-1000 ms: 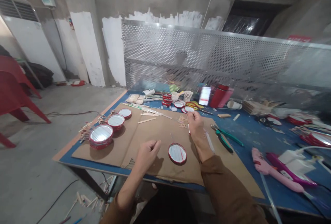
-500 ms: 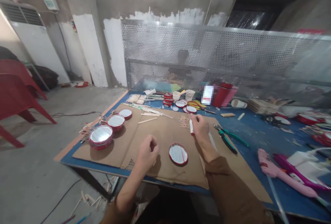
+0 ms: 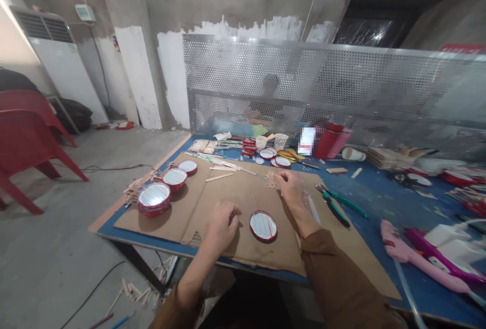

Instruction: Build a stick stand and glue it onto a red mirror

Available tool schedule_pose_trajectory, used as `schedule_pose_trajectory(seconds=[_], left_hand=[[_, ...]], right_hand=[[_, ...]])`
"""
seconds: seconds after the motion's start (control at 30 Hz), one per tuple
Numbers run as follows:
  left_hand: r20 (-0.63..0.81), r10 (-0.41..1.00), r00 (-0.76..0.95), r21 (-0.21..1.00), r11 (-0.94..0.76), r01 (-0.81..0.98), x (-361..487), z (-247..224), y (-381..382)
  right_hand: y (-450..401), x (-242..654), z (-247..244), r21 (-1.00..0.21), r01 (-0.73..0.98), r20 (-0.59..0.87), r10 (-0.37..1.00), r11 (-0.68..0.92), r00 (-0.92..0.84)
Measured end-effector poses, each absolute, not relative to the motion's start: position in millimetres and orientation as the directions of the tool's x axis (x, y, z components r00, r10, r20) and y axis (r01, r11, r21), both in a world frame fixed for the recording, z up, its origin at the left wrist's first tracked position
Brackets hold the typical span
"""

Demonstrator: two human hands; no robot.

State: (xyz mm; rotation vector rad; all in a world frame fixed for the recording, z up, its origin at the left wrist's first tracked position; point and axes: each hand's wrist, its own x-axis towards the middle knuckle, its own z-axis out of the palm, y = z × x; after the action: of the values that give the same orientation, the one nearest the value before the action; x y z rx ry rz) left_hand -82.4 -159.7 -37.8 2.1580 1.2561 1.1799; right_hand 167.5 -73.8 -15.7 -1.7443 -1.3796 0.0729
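A round red-rimmed piece with a pale, striped face point(image 3: 263, 225) lies on the brown cardboard point(image 3: 243, 248) between my hands. To its left, my left hand point(image 3: 223, 223) hovers over the cardboard with curled fingers; whatever they may hold is hidden. My right hand point(image 3: 291, 190) is beyond the piece, fingertips pinched together at a small pile of light wooden bits point(image 3: 272, 179); I cannot make out what is between them. Stacked red-rimmed discs point(image 3: 154, 198) and two smaller ones point(image 3: 174, 179) point(image 3: 188, 167) stand at the left of the cardboard.
Green-handled pliers point(image 3: 334, 206) lie right of my right hand. Further right are a pink glue gun point(image 3: 417, 260) and white plugs point(image 3: 451, 235). Sticks point(image 3: 219, 177), cups point(image 3: 280, 141), a phone point(image 3: 307, 141) and a red bottle point(image 3: 328, 140) line the back, before a perforated metal screen point(image 3: 243, 71).
The red and white marker seen beside my right hand is no longer visible. My right hand has shifted slightly toward the wooden bits. My left hand has turned, its fingers pointing more to the right.
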Motion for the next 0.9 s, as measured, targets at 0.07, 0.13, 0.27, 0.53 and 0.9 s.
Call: schedule_pose_trajectory(seconds=[0.07,0.13,0.27,0.53,0.9], left_hand=[[0.467,0.848,0.251,0.661,-0.523,0.538,-82.6,-37.3,-159.9],[0.463,0.852,0.245,0.661,-0.516,0.545,-82.6,-37.7,-159.4],[0.446,0.871,0.206,0.69,-0.481,0.541,-81.9,-40.1,-156.9],[0.43,0.876,0.219,0.676,-0.473,0.565,-77.9,-45.4,-154.3],[0.405,0.874,0.267,0.667,-0.482,0.568,-81.4,-42.1,-154.2]], right_hand=[[-73.2,167.4,-17.4,-0.643,0.766,0.448,0.816,0.01,0.365],[-72.7,167.1,-18.2,-0.629,0.778,0.444,0.824,0.007,0.352],[-73.6,165.1,-17.7,-0.595,0.804,0.429,0.845,-0.002,0.32],[-75.6,137.6,-5.3,-0.459,0.887,0.374,0.918,0.058,0.134],[-18.9,61.2,24.9,-0.207,0.925,0.1,0.948,0.318,-0.303]])
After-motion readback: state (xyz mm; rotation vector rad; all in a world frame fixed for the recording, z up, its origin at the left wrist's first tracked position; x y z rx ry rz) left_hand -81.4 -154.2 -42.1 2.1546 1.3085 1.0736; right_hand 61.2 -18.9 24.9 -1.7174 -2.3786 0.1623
